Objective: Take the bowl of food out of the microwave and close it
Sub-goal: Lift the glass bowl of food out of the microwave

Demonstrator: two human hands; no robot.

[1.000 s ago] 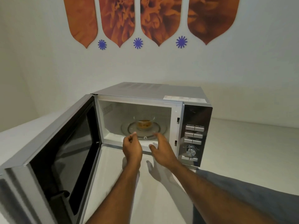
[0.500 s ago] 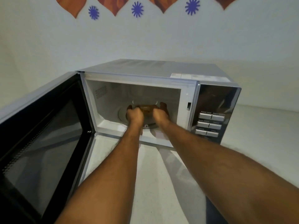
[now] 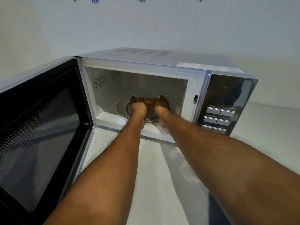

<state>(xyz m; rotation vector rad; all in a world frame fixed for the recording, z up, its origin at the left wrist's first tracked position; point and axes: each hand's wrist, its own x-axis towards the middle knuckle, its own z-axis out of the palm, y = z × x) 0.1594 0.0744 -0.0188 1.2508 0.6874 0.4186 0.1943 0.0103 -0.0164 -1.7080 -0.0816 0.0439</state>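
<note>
A silver microwave (image 3: 162,58) stands on a white counter with its door (image 3: 40,135) swung wide open to the left. Inside, on the round glass turntable (image 3: 121,107), sits a clear glass bowl (image 3: 149,100) with brownish food. Both my arms reach into the cavity. My left hand (image 3: 137,105) wraps the bowl's left side and my right hand (image 3: 162,104) wraps its right side. The hands hide most of the bowl. I cannot tell whether the bowl is lifted off the turntable.
The control panel (image 3: 222,111) with buttons lies right of the cavity. White counter (image 3: 162,184) stretches in front of the microwave and to its right. The open door takes up the left side. A white wall with orange and blue decorations stands behind.
My hands went from the front of the opening into the cavity and closed around the bowl. My head moved closer and lower.
</note>
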